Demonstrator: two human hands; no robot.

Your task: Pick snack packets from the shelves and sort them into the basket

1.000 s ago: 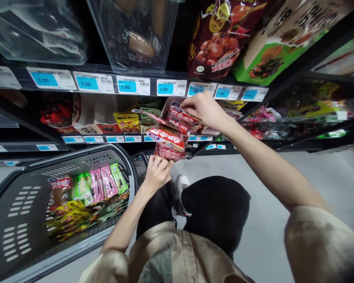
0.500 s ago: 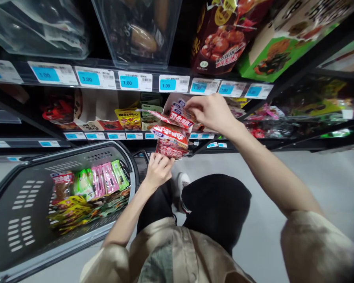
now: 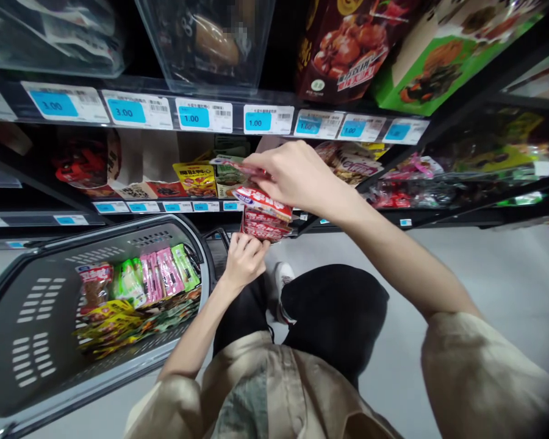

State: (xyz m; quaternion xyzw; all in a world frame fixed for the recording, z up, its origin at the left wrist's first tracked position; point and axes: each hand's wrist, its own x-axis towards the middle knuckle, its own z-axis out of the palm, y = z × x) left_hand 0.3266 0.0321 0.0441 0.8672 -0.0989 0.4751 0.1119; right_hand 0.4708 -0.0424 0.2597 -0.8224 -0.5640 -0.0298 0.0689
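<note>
My left hand (image 3: 246,259) is wrapped round the near end of a small red snack box (image 3: 266,234), tilted up just in front of the lower shelf. A red and white snack packet (image 3: 264,202) sticks out of the box's top. Above it, my right hand (image 3: 293,174) has its fingers closed on another snack packet (image 3: 233,163), seen nearly edge-on and partly hidden by the fingers. Beside my left arm stands a grey shopping basket (image 3: 32,286). Inside it are pink packets (image 3: 167,268), yellow packets (image 3: 112,320) and a red-topped packet (image 3: 95,283).
The upper shelf edge (image 3: 238,135) with its price tags runs just above my right hand. Dark red and green snack boxes (image 3: 343,61) stand on it. Yellow packets (image 3: 194,180) sit on the lower shelf. My knee (image 3: 333,317) is below the hands.
My right hand has moved left across the top of the box and now covers the upper packets. The left hand keeps its hold on the box. The view has shifted slightly.
</note>
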